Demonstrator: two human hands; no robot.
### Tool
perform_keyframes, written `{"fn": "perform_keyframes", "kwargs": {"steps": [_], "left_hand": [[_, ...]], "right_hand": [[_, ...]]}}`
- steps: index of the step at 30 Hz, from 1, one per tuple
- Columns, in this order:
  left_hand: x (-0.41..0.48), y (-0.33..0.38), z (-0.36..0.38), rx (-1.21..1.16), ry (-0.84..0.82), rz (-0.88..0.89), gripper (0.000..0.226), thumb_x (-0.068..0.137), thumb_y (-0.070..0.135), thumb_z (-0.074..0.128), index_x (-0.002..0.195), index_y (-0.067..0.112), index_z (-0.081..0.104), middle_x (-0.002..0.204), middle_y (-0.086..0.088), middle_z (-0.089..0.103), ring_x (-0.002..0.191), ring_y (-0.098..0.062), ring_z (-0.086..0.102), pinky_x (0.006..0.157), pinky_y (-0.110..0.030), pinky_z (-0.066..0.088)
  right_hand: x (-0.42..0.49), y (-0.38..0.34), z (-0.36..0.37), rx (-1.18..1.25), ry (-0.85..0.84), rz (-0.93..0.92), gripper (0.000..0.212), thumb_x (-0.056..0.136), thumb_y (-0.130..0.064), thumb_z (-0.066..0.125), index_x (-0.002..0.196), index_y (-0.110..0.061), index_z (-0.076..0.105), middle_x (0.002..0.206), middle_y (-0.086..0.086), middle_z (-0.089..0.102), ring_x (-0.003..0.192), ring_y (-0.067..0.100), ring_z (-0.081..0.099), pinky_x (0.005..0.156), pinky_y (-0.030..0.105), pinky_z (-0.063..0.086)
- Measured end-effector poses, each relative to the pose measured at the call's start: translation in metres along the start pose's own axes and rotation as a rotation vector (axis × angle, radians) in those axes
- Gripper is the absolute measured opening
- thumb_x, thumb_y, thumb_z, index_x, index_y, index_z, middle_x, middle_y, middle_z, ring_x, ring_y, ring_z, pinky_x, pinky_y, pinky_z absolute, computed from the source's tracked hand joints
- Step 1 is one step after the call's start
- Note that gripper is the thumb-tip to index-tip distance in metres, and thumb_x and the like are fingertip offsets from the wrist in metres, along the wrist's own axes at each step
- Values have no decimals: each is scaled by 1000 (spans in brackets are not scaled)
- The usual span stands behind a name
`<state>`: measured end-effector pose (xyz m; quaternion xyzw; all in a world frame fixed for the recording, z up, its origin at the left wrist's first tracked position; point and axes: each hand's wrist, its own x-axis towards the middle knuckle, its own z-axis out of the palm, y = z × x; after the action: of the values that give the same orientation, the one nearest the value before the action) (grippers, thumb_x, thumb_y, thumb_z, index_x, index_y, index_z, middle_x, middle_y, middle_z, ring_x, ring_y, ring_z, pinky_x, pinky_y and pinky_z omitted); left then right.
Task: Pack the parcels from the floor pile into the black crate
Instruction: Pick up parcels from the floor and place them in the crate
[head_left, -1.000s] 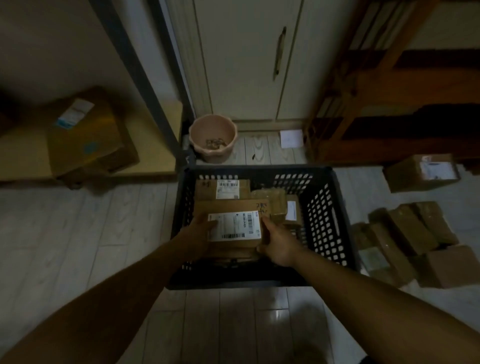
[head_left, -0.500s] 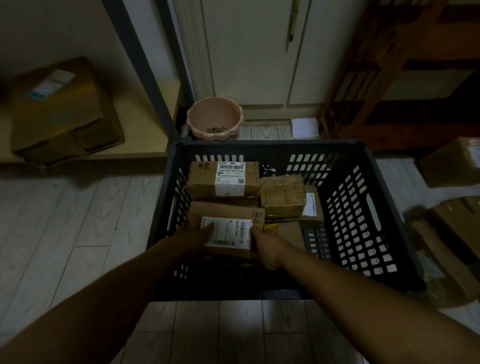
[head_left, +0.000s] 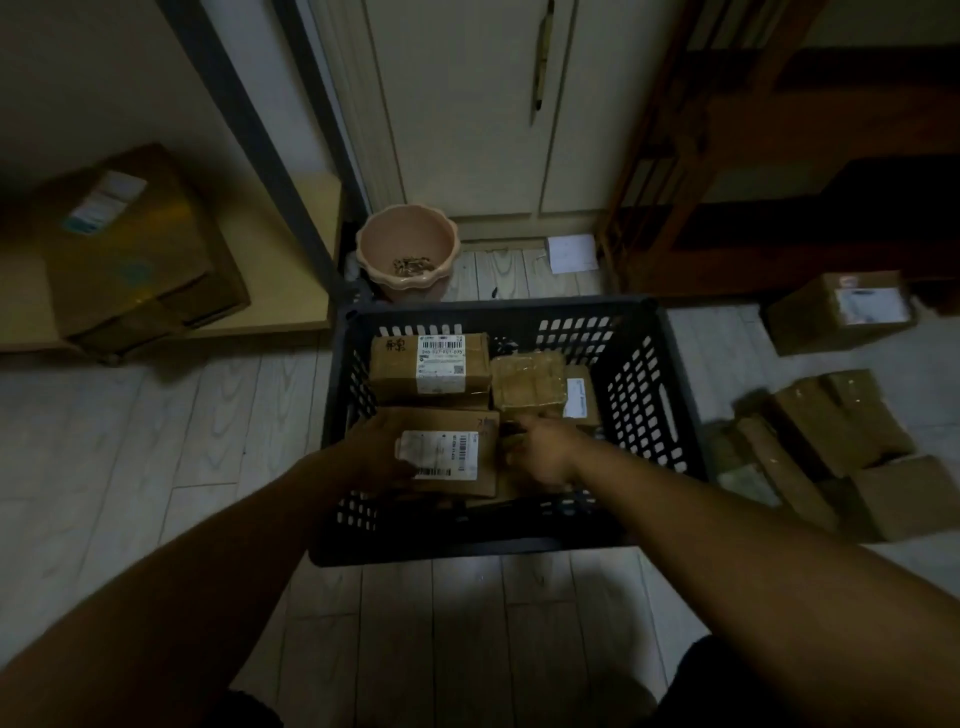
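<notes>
The black crate (head_left: 649, 395) stands on the floor in front of me. Inside, a brown parcel with a white label (head_left: 457, 470) lies at the near left. My left hand (head_left: 374, 454) grips its left side, thumb over the label. My right hand (head_left: 543, 452) is blurred, just off the parcel's right edge, fingers loose and holding nothing. Behind it in the crate lie a labelled parcel (head_left: 431, 369), a taped parcel (head_left: 527, 382) and a third (head_left: 582, 397). The floor pile of parcels (head_left: 831, 447) is to the crate's right.
A pink pot (head_left: 408, 252) stands just behind the crate. A large cardboard box (head_left: 130, 249) sits on a low shelf at the left. A single box (head_left: 841, 312) lies at the right under a wooden rack (head_left: 727, 156). White cabinet doors (head_left: 467, 104) close the back.
The labelled parcel has gone down into the crate's near-left corner. My right hand has come off its right edge, while my left hand stays on it.
</notes>
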<state>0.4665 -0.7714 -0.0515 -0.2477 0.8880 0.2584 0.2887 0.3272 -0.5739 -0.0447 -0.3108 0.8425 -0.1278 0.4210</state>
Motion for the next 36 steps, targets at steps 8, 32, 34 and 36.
{"fn": "perform_keyframes", "kwargs": {"steps": [8,32,34,36], "left_hand": [[-179,107,-142,-72,-12,47,54,90,32,60,138,19,40,142,-9,40,128,-26,40,109,-42,33],[-440,424,-259,-29,83,395,77,91,40,54,151,21,8,159,-7,9,144,-26,16,116,-36,17],[-445,461,-251,-28,77,408,78,91,42,54,151,23,8,159,-7,8,144,-26,14,118,-41,17],[-447,499,-236,-34,68,414,78,90,43,55,150,26,9,159,-7,8,144,-27,15,117,-42,19]], "right_hand": [[-193,-49,-145,128,-5,59,31,91,-27,56,119,-15,58,125,10,58,112,25,55,96,31,43],[-623,-7,-313,125,651,385,62,90,-36,57,145,-22,32,147,6,39,127,25,45,91,32,40],[-652,17,-316,142,673,393,60,91,-39,56,144,-22,34,146,5,40,128,24,44,99,36,39],[-680,46,-319,140,681,416,59,91,-38,56,144,-22,34,148,5,38,131,24,41,102,38,37]]}}
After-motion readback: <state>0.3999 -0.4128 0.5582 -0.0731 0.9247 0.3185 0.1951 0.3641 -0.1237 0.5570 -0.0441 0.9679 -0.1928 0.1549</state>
